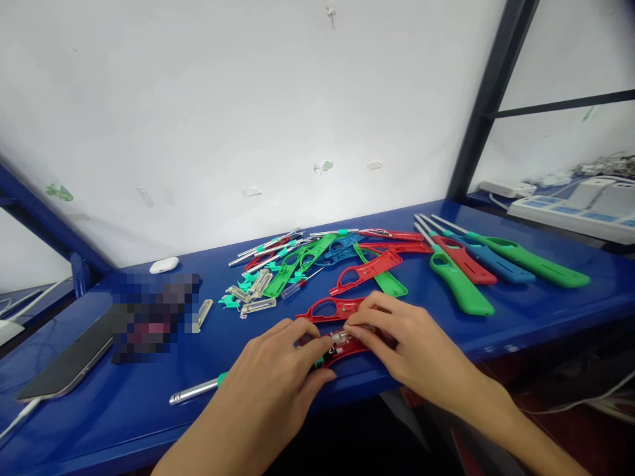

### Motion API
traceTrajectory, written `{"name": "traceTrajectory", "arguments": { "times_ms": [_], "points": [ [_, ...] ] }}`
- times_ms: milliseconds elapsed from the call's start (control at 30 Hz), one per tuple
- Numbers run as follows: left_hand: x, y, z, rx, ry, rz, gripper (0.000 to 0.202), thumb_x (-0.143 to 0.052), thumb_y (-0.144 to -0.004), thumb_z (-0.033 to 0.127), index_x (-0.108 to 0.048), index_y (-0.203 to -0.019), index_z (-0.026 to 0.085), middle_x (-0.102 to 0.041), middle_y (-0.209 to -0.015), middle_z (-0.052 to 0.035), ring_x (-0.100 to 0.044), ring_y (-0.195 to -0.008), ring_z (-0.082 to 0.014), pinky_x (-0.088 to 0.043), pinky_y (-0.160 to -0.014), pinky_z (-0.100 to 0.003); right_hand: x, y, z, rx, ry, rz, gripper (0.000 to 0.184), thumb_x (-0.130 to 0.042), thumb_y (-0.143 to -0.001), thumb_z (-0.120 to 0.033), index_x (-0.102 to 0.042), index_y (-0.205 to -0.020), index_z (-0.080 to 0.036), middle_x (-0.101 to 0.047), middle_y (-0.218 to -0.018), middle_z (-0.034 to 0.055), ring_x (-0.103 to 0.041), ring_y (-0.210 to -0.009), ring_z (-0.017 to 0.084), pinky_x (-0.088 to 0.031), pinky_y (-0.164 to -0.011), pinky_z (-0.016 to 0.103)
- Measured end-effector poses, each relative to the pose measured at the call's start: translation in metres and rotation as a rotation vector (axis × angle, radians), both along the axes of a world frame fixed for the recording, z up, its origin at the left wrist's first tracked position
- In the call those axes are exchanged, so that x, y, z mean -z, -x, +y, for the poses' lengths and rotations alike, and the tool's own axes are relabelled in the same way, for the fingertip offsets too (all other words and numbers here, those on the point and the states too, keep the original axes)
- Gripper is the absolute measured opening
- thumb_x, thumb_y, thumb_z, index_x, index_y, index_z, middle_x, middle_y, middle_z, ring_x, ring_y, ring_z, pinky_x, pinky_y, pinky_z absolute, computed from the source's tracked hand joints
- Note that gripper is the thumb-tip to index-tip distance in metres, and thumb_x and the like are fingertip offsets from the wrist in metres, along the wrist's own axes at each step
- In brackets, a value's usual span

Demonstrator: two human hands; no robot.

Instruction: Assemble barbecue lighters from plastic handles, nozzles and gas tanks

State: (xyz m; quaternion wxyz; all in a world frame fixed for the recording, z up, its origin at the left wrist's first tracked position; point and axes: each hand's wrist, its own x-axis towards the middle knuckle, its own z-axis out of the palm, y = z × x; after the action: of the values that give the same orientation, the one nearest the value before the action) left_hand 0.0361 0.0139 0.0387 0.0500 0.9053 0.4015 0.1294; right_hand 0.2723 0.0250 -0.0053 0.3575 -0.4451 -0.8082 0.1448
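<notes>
An opened red stick lighter lies at the table's front edge, its red casing half (351, 349) under both hands. In it sits a clear fuel tank (340, 338), partly covered by fingers. My left hand (268, 367) is closed on the lighter's trigger end, thumb and forefinger pressed at the inner parts. Past it, to the left, sticks out the lighter's metal nozzle (196, 391) with a green collar. My right hand (414, 340) is closed, its fingertips pinching the tank's right end. Just behind lies another red casing half (342, 308).
Green, red and blue casing halves (370, 272), metal nozzles (268, 250), clear tanks (258, 307), green triggers (245, 283) and a screwdriver (294, 288) lie heaped behind. Several closed lighters (459, 284) lie right. Left are a phone (74, 354), a white earbud case (163, 265) and a blurred-out item.
</notes>
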Motion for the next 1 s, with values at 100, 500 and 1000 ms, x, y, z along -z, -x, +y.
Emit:
{"name": "traceTrajectory", "arguments": {
  "times_ms": [100,500,1000],
  "points": [
    [-0.007,0.004,-0.001,0.015,0.007,-0.02,0.038,-0.068,-0.1,0.021,-0.065,-0.134,0.035,-0.069,-0.124,-0.0026,-0.073,-0.098,-0.0244,-0.064,-0.087,-0.046,-0.001,0.0,0.0,0.003,-0.008,0.016,0.018,-0.055,-0.107,-0.028,-0.073,-0.11,-0.028,-0.071,-0.109,0.0019,-0.07,-0.087,0.018,-0.054,-0.085,0.033],
    [-0.032,0.044,-0.003,0.037,-0.122,0.023,0.038,-0.046,-0.101,0.009,-0.077,-0.105,0.03,-0.079,-0.102,0.0011,-0.077,-0.083,-0.0178,-0.06,-0.076,-0.027,-0.006,-0.002,-0.006,-0.096,-0.039,0.073,0.014,-0.06,-0.106,-0.032,-0.074,-0.108,-0.029,-0.07,-0.109,0.0,-0.067,-0.092,0.016,-0.052,-0.082,0.029],
    [-0.014,0.059,0.02,-0.087,0.234,-0.035,0.022,-0.062,-0.099,0.018,-0.076,-0.085,0.028,-0.073,-0.081,0.005,-0.069,-0.075,-0.0141,-0.052,-0.076,-0.024,-0.004,-0.001,-0.004,-0.1,-0.021,0.05,0.009,-0.062,-0.105,-0.031,-0.071,-0.104,-0.029,-0.07,-0.104,-0.0024,-0.065,-0.082,0.013,-0.048,-0.073,0.027]
  ]
}}
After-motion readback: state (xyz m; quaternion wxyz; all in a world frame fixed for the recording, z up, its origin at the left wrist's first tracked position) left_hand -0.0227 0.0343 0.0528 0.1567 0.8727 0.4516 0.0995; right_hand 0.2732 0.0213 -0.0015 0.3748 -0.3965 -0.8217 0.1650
